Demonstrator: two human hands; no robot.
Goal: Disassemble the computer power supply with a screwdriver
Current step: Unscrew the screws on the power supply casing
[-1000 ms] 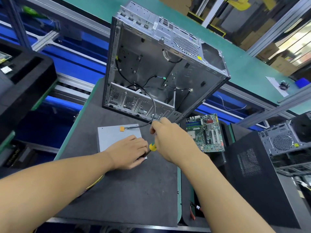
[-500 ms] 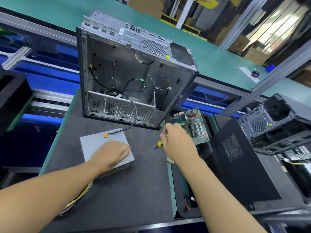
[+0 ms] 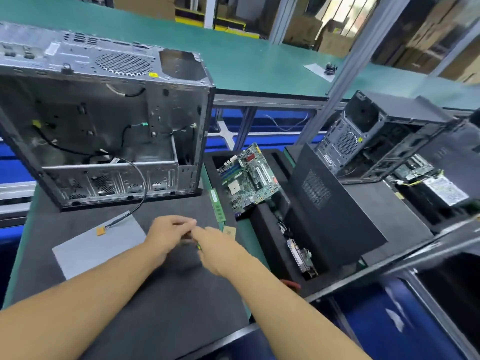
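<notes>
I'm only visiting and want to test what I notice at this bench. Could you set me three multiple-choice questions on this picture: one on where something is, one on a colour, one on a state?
1. Where does the motherboard lie?
A. in a black foam tray
B. on the far green bench
C. on the floor

2. What colour is the connector resting on the grey power supply?
A. blue
B. orange
C. white

3. The computer case standing on the mat is:
A. shut, panel on
B. open, inside showing
C. wrapped in film

Answers:
1 A: black foam surrounds the board, right of the mat.
2 B: the plug at the end of the black cable is orange.
3 B: the case's bare metal inside is in plain view.
</notes>
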